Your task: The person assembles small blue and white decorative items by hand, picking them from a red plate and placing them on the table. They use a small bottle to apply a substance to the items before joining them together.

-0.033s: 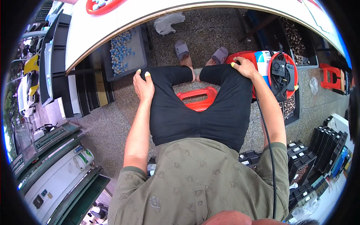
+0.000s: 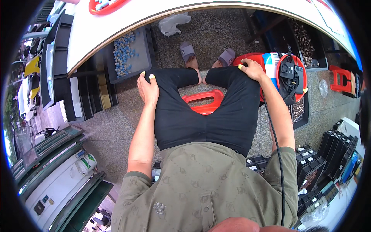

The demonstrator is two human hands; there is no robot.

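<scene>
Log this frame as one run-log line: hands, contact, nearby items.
left hand: flat on left knee, empty | right hand: resting on right knee, empty | near right: red basin | below seat: red stool | near left: tray of small blue-white parts

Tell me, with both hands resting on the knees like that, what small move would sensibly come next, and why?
Probably lift the left hand toward the dark plastic tray of small pale blue pieces on the floor. That hand lies flat on the left knee and holds nothing, and the tray is the nearest thing to it. The right hand rests on the right knee beside the round red plastic basin.
</scene>
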